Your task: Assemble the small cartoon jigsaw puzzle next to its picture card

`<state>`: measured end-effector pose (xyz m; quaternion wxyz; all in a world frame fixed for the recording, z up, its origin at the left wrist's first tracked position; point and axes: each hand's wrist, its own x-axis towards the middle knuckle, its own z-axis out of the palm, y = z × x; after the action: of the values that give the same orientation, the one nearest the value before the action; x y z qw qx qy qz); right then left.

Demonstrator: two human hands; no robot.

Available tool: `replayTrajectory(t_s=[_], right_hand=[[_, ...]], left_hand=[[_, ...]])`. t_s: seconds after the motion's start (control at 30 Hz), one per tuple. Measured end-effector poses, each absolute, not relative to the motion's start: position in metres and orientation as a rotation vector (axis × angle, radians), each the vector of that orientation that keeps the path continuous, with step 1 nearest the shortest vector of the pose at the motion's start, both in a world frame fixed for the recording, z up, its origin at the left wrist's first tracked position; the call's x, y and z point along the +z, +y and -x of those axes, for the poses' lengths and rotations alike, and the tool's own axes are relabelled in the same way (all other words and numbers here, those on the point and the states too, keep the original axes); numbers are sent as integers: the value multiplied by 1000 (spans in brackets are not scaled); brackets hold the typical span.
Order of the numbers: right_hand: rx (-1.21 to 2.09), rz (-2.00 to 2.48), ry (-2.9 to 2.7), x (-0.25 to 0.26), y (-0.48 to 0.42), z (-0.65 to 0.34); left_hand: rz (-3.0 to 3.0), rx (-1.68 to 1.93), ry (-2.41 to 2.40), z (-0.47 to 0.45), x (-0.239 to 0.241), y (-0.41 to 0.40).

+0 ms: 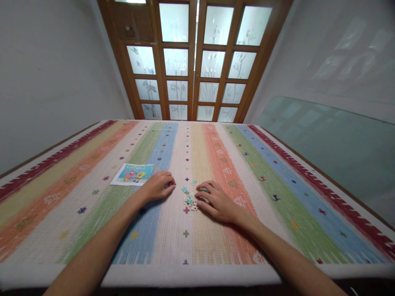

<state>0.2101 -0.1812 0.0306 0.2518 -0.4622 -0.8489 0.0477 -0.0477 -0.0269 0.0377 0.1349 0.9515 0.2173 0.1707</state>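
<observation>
Fingers [206, 204] of the person's right hand [217, 201] lie stretched and slightly spread. Their tips rest on the right edge of a small heap of jigsaw pieces [189, 200] and grip none that can be seen. Just left of the heap, the left hand [158, 186] rests on the cloth with its fingers [168, 183] curled into a loose fist; whether a piece sits inside cannot be told. The heap lies between both hands, near the middle of the striped cloth [277, 172] covering the table. A cartoon picture card [132, 173] lies flat just left of the left hand. A wooden door [195, 61] with frosted panes stands at the far side, and a glass sheet [324, 135] leans at right.
</observation>
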Motion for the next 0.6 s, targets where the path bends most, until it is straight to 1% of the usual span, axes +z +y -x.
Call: replayTrajectory(t_s=[0.2, 0.37, 0.5, 0.6], right_hand=[[127, 1241, -2308, 31, -181, -210], [131, 1241, -2316, 31, -181, -210], [122, 1243, -2316, 31, -181, -210], [121, 1248, -2319, 31, -181, -210]], left_hand=[[-3059, 447, 819, 46, 30, -24], [-3099, 428, 919, 44, 31, -27], [-3009, 534, 730, 46, 34, -30], [-2867, 483, 478, 44, 36, -39]])
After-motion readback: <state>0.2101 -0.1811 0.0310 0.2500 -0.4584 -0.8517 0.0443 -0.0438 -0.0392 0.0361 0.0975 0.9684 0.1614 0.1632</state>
